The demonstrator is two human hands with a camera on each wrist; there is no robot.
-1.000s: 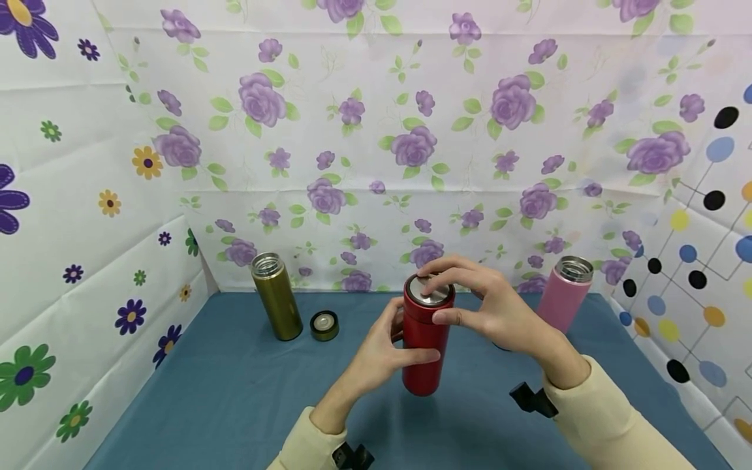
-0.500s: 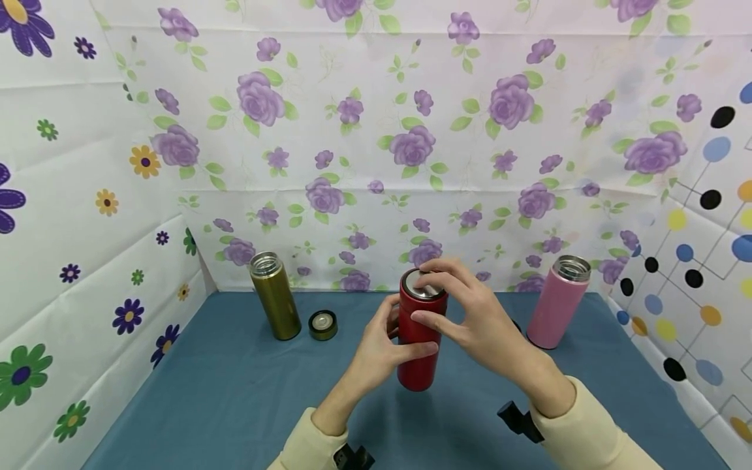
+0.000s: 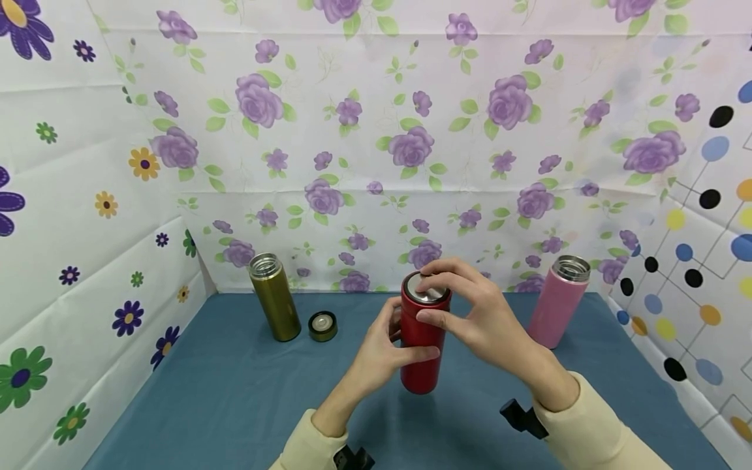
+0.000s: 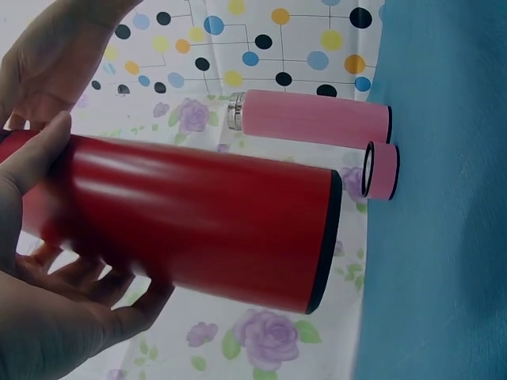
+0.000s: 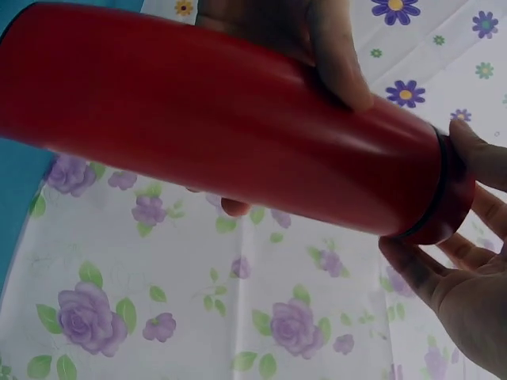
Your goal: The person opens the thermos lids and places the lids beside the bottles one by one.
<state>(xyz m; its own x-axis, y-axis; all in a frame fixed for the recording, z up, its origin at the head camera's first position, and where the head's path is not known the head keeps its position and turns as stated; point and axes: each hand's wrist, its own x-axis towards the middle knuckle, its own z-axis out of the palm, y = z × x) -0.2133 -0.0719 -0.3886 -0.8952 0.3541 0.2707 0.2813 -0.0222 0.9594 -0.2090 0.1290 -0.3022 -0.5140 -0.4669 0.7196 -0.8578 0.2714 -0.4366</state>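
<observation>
A red thermos flask (image 3: 422, 346) is held up in front, above the tabletop. My left hand (image 3: 376, 359) grips its body, the thumb across the near side and the fingers round the back. On its top sits a red lid (image 5: 453, 198) with a silver disc; a dark ring shows between lid and body. My right hand (image 3: 490, 316) pinches this lid, thumb on the near side and other fingers over the top and far side. In the left wrist view the black-edged base of the flask hangs clear of the blue cloth.
On the left stands an olive-green flask (image 3: 274, 300), uncapped, with its lid (image 3: 322, 325) beside it. A pink flask (image 3: 560, 303), also uncapped, stands at the right; its lid (image 4: 383, 170) shows near its base. Patterned sheets (image 3: 376, 130) wall the blue tabletop (image 3: 235, 385).
The red flask has shifted slightly left. My right hand has turned on the lid and its wrist has come lower and left, uncovering more of the pink flask's base.
</observation>
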